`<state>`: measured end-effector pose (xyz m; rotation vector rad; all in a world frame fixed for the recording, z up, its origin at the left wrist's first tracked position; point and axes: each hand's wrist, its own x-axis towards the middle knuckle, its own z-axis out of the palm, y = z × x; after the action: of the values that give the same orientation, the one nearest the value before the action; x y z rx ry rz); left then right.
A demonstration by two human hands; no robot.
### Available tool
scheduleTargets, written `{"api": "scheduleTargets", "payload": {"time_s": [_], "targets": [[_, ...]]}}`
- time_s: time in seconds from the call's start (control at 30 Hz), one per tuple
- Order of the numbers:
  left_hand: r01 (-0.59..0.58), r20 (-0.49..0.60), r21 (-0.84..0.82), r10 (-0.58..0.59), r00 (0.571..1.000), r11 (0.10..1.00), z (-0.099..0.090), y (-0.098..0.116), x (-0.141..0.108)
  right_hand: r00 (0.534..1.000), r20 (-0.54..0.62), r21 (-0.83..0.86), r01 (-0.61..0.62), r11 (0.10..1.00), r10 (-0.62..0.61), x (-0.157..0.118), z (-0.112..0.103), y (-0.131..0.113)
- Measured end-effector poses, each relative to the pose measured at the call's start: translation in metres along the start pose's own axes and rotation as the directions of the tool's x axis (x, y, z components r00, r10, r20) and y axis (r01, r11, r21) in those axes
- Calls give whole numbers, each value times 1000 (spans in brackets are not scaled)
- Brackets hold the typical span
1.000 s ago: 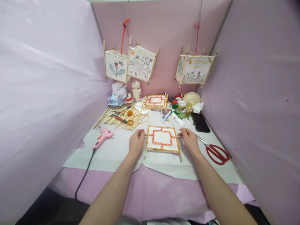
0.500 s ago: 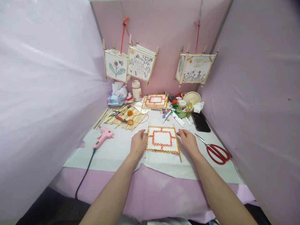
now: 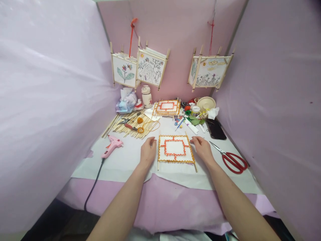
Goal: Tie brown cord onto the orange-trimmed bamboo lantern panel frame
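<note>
A bamboo-stick frame panel (image 3: 175, 147) lies flat on the white-covered table before me. Its white sheet is edged with wavy golden-yellow cord, and a smaller orange-red cord rectangle sits inside, joined to the edge by short orange bars. Just off its left side is my left hand (image 3: 148, 149), fingers loosely bent, with a narrow gap to the stick. My right hand (image 3: 201, 147) rests beside the right edge, its fingertips very close to the panel; whether they touch is hard to tell. Neither hand appears to hold anything.
Left are a pink glue gun (image 3: 112, 146) with black cord, bamboo sticks (image 3: 135, 134), and pliers (image 3: 130, 127). Red-handled scissors (image 3: 233, 162) and a phone (image 3: 216, 129) lie right. Similar panels (image 3: 167, 107), a bottle (image 3: 146, 96) and tissues (image 3: 126, 102) stand behind. Drawn-on lanterns (image 3: 150, 67) hang above.
My left hand has come slightly away from the panel's left edge, where the fingertips were against it. The whole view has shifted a little; the panel stays flat on the table.
</note>
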<state>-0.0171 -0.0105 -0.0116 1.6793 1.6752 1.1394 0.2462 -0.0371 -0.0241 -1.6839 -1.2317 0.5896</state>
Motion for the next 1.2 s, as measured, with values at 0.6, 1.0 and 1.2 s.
{"api": "scheduleTargets", "payload": {"time_s": [0.6,1.0,1.2], "targets": [[-92,53,-402,124,991,911,4,2,-2,999,37,469,-13,883,-5,-2,2,-8],[419,448,-833,-3,894,362,4,11,0,959,266,823,-280,494,99,-1,-9,-18],[587,623,-758,49,781,283,4,23,-9,943,307,831,-332,446,129,0,-11,-19]]}}
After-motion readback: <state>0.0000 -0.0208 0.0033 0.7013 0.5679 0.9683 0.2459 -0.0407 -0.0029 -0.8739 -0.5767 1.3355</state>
